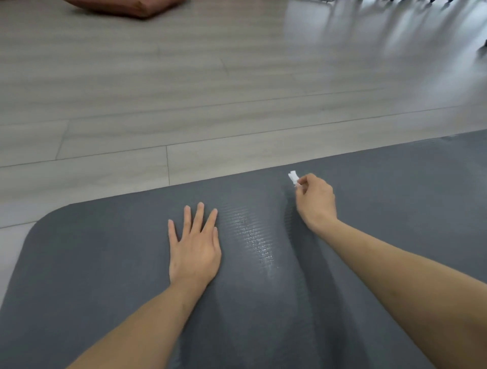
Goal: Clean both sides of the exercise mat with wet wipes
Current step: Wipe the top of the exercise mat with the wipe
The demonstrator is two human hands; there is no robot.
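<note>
A dark grey ribbed exercise mat [105,263] lies flat on the floor and fills the lower half of the view, its rounded corner at the left. My left hand [195,247] rests flat on the mat with fingers spread and straight. My right hand [315,198] is near the mat's far edge, its fingers curled round a small bunched white wet wipe [293,177] that sticks out past the fingertips. A shiny damp streak [255,242] runs on the mat between my two hands.
Pale grey wooden floor [184,79] stretches beyond the mat. A reddish-brown cushion [126,6] lies at the top left edge. Dark furniture legs [395,1] show blurred at the top right.
</note>
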